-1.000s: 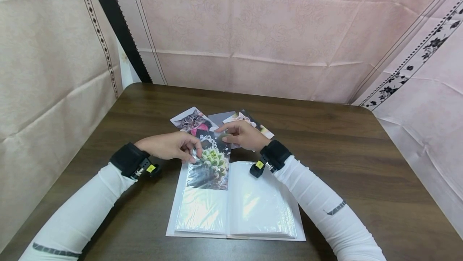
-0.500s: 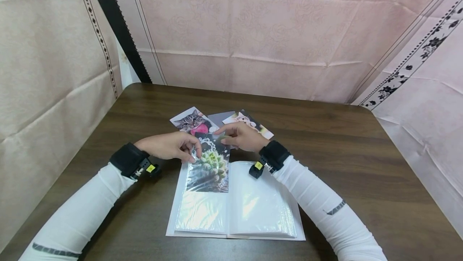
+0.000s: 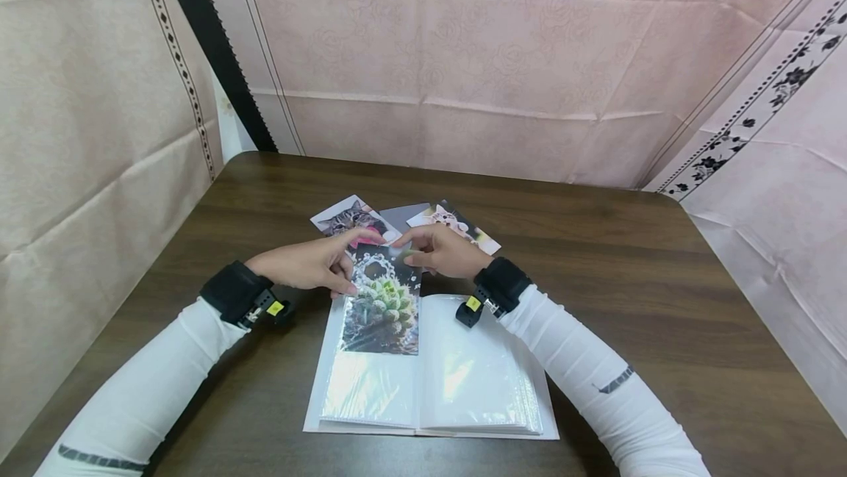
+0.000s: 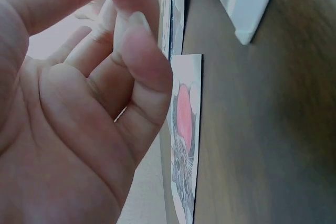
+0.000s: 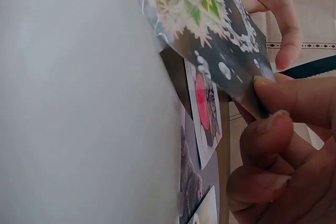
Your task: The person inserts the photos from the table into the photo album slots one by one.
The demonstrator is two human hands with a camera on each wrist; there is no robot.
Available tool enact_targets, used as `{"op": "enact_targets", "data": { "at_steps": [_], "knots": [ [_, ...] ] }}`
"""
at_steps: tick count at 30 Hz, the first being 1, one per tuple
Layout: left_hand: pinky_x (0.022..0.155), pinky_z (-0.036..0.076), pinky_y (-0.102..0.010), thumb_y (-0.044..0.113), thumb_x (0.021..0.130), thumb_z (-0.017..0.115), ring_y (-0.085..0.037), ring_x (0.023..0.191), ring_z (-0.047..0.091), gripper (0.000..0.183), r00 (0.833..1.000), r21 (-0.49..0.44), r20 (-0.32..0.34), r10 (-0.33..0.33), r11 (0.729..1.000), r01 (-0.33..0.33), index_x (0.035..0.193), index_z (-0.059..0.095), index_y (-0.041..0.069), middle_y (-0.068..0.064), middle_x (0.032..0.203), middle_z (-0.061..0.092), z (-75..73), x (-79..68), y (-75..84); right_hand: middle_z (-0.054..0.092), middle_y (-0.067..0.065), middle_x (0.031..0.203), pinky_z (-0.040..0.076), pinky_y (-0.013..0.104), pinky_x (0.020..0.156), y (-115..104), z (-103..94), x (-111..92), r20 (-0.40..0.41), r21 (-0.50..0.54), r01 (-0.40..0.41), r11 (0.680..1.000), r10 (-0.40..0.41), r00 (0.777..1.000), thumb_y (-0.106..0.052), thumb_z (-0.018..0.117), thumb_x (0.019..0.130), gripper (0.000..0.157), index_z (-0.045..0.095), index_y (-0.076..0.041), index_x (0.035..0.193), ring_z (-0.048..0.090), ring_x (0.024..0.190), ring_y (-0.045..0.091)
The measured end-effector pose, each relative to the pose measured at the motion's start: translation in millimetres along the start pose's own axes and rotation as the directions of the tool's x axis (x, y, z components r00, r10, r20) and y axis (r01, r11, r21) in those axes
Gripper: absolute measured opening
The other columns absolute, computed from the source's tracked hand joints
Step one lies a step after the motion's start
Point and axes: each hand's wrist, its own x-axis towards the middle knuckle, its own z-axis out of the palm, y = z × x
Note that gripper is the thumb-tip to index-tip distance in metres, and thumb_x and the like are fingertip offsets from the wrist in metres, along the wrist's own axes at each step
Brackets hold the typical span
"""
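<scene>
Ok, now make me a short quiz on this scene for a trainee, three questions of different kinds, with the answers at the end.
1. Which pinches the succulent photo near its top edge: A, left hand; B, right hand; C, neither?
2. True or false: the photo album is closed.
3. Fill in the blank: seen from the person's place, the tabby cat photo lies on the ____ side of the photo album.

Key: 1. B. 2. False. 3. Far.

Both forearms (image 3: 595,367) angled inward, left grip (image 3: 317,264) with forefinger outstretched, right grip (image 3: 446,250) in a thumb-and-finger pinch.
</scene>
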Motion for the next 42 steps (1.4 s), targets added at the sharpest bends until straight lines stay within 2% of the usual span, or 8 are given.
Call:
{"op": "enact_targets", "data": {
  "at_steps": [3, 7, 17, 26, 36, 42],
  "knots": [
    [0.065, 0.053, -0.044, 0.018, 0.086, 0.07, -0.034, 0.067, 0.062, 0.087, 1.0, -0.007, 0.004, -0.019, 1.0, 0.019, 0.151, 0.012, 0.026, -0.009, 0.082, 0.068, 0.3, -0.3, 0.8, 0.056, 0.01, 0.073, 0.041, 0.026, 0.054, -0.3, 0.8, 0.0, -0.008, -0.018, -0.022, 1.0, 0.022, 1.0, -0.008, 0.06, 0.092, 0.029, 0.063, -0.009, 0.121, 0.044, 0.055, 0.022],
    [0.064, 0.052, -0.04, 0.02, 0.086, 0.07, -0.032, 0.065, 0.06, 0.085, 1.0, 0.021, 0.002, -0.028, 0.999, 0.028, 0.151, 0.015, 0.021, -0.009, 0.08, 0.066, 1.0, -0.8, 0.5, 0.051, 0.01, 0.069, 0.041, 0.027, 0.053, -0.3, 2.6, 0.1, -0.019, -0.038, -0.032, 0.999, 0.031, 0.999, -0.009, 0.062, 0.091, 0.028, 0.064, -0.009, 0.119, 0.045, 0.055, 0.024],
    [0.067, 0.054, -0.037, 0.023, 0.086, 0.07, -0.027, 0.071, 0.064, 0.081, 0.999, 0.063, -0.022, -0.034, 0.997, 0.036, 0.15, 0.021, 0.021, -0.006, 0.089, 0.069, 1.0, -1.1, 1.4, 0.058, 0.012, 0.071, 0.041, 0.027, 0.053, -1.1, 2.6, -0.5, -0.019, -0.046, -0.017, 0.999, 0.016, 1.0, -0.008, 0.061, 0.091, 0.022, 0.062, -0.007, 0.113, 0.047, 0.054, 0.023],
    [0.064, 0.053, -0.036, 0.023, 0.086, 0.07, -0.025, 0.071, 0.062, 0.074, 0.999, 0.094, -0.034, -0.022, 0.995, 0.025, 0.148, 0.03, 0.021, -0.006, 0.089, 0.067, 0.8, -1.7, 2.8, 0.065, 0.006, 0.077, 0.045, 0.027, 0.055, 2.0, 2.8, 0.4, -0.009, -0.071, -0.047, 0.996, 0.046, 0.999, -0.011, 0.062, 0.092, 0.014, 0.062, -0.007, 0.106, 0.051, 0.058, 0.024],
    [0.059, 0.049, -0.034, 0.024, 0.086, 0.07, -0.02, 0.059, 0.053, 0.069, 0.999, 0.088, -0.018, -0.027, 0.996, 0.028, 0.145, 0.036, 0.019, -0.005, 0.08, 0.065, 0.8, -0.7, 3.1, 0.062, 0.013, 0.075, 0.045, 0.031, 0.057, 3.4, 3.0, -1.9, 0.035, -0.059, 0.006, 0.998, -0.004, 0.999, -0.01, 0.061, 0.092, 0.011, 0.064, -0.004, 0.101, 0.049, 0.057, 0.025],
    [0.06, 0.05, -0.034, 0.024, 0.085, 0.071, -0.021, 0.059, 0.052, 0.067, 1.0, 0.106, -0.015, -0.026, 0.994, 0.028, 0.144, 0.039, 0.017, -0.007, 0.076, 0.063, 0.7, -0.1, 3.1, 0.061, 0.007, 0.076, 0.046, 0.028, 0.056, 7.6, 3.7, -1.6, 0.05, -0.087, 0.044, 0.995, -0.04, 0.998, -0.009, 0.061, 0.092, 0.009, 0.064, -0.005, 0.099, 0.05, 0.057, 0.023]
  ]
}}
